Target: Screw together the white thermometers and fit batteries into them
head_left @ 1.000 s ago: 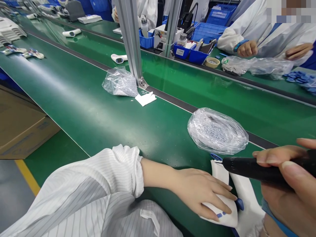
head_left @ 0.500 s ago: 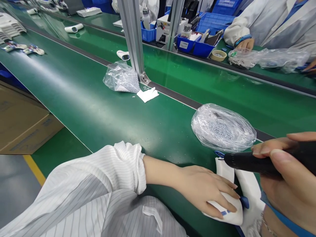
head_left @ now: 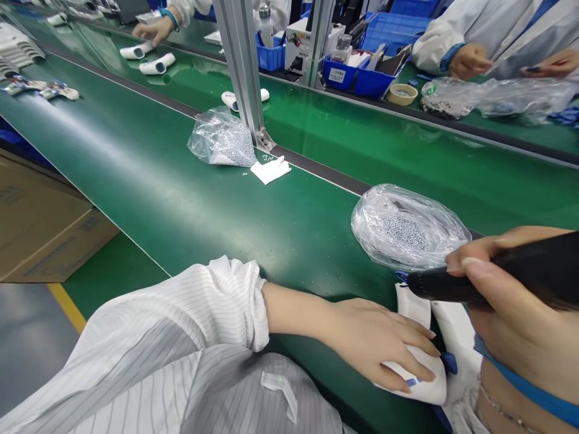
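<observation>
Draped across a white plastic thermometer housing (head_left: 427, 392), my left hand (head_left: 375, 337) holds it against the green bench, fingers over its top. My right hand (head_left: 515, 283) grips a black electric screwdriver (head_left: 447, 286) that lies nearly level. Its tip points left, at the upper end of the housing, beside a small blue ring-shaped piece (head_left: 400, 276); whether it touches a screw cannot be made out. Another white housing part (head_left: 456, 331) lies between my hands, partly covered by my right wrist. Just beyond sits an open clear plastic bag of small screws (head_left: 404, 232).
A second bag of screws (head_left: 226, 141) and a scrap of white paper (head_left: 271, 170) lie by a metal post (head_left: 244, 78). Across the clear partition, white thermometers (head_left: 157, 64), blue bins (head_left: 337, 75) and co-workers' hands (head_left: 156, 29) show. A cardboard box (head_left: 40, 223) stands at left.
My right hand and the screwdriver have shifted slightly left and up. My left hand stays put. Beyond the partition, a co-worker's hand has appeared, with more white thermometers there.
</observation>
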`<action>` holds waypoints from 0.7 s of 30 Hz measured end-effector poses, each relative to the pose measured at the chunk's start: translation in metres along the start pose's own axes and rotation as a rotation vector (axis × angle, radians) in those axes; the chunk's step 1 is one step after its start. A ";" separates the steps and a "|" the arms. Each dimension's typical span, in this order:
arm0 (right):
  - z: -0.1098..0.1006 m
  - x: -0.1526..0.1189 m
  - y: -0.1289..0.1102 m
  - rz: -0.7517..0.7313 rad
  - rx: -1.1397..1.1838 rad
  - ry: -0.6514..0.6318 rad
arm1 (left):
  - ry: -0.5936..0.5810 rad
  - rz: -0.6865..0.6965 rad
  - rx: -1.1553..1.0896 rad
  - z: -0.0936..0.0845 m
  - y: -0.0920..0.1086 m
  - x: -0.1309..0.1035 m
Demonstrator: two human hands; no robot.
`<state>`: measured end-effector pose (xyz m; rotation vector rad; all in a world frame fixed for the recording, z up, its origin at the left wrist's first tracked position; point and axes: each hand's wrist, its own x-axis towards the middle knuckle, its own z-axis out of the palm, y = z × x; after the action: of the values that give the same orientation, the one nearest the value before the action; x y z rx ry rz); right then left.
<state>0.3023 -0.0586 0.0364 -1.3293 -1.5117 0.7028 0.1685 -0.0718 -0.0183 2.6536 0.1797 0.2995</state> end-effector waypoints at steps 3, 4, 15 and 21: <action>0.001 -0.002 0.001 0.014 -0.011 -0.045 | 0.008 0.004 0.014 0.001 0.001 -0.001; 0.002 -0.003 0.001 0.006 -0.011 -0.049 | 0.000 0.002 0.016 0.001 0.001 -0.001; 0.002 0.002 -0.001 -0.116 -0.004 -0.156 | 0.016 -0.044 -0.035 0.005 0.003 -0.003; 0.002 0.003 -0.016 -0.237 -0.086 -0.175 | 0.020 -0.064 -0.008 0.010 0.003 -0.002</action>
<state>0.2942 -0.0589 0.0511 -1.1492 -1.8232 0.6194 0.1687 -0.0792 -0.0257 2.6314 0.2682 0.3054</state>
